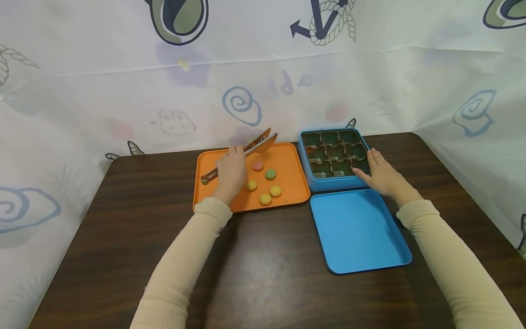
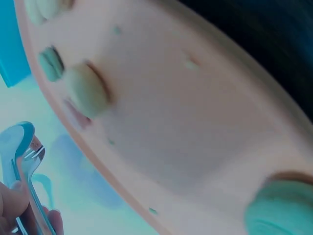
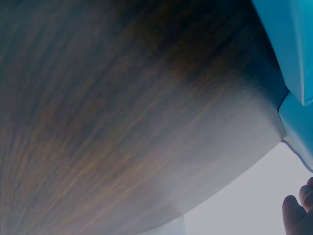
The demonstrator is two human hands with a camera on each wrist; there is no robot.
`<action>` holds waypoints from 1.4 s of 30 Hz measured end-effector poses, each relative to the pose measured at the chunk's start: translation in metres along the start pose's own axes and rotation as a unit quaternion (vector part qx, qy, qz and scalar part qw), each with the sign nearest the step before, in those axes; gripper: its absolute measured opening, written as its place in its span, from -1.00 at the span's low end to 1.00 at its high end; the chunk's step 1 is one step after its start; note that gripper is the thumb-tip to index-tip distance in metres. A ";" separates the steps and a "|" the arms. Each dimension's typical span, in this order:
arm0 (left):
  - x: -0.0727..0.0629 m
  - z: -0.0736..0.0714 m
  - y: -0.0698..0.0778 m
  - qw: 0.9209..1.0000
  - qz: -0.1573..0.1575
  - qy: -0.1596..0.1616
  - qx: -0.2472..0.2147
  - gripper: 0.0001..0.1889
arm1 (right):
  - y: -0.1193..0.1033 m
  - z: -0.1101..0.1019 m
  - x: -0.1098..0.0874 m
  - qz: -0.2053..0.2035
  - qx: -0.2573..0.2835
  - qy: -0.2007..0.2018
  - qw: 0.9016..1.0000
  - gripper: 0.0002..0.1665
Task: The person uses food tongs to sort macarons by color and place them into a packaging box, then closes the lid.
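My left hand [image 1: 232, 172] grips metal tongs [image 1: 263, 142] above the orange tray [image 1: 289, 160]. Their spoon-and-fork tips point toward the back; in the left wrist view, nothing shows between the tips. On the tray lie a pink macaron [image 1: 258, 166], a green macaron [image 1: 270, 174] and a few yellow macarons [image 1: 275, 191]. Another green macaron [image 2: 281, 210] shows at the lower right of the left wrist view, hidden from the head view. My right hand [image 1: 382, 176] rests with extended fingers on the right rim of a blue box [image 1: 339, 184] holding a dark divided insert [image 1: 334, 153].
A flat blue tray or lid [image 1: 361, 233] lies right in front of the box. Both trays and the box sit toward the back of the dark wooden table [image 1: 283, 274]. Behind it hangs a white printed cloth [image 1: 287, 100]. Small green crumbs [image 2: 191, 63] dot the orange tray.
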State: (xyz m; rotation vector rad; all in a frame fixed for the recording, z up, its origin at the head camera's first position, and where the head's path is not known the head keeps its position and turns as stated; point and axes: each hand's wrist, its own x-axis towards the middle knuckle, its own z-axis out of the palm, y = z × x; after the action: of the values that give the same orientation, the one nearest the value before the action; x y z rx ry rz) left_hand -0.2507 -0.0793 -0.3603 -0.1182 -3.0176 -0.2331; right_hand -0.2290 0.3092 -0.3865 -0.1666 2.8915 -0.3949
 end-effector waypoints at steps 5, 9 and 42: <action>-0.005 -0.003 0.015 1.000 0.023 0.007 -0.002 -0.55 | 0.000 0.001 0.000 0.000 -0.003 -0.004 1.000 0.18; -0.008 -0.004 0.025 0.999 0.037 0.018 -0.005 -0.39 | -0.001 0.001 -0.001 -0.001 -0.002 -0.001 1.000 0.17; -0.024 0.010 0.100 0.991 0.111 0.048 0.058 -0.67 | -0.004 -0.002 -0.002 -0.003 0.007 0.000 1.000 0.16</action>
State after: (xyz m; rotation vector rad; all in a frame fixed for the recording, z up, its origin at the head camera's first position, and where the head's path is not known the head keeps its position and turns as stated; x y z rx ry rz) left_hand -0.2197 0.0190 -0.3579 -0.4159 -2.8825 -0.0407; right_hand -0.2271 0.3065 -0.3836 -0.1730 2.8887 -0.4170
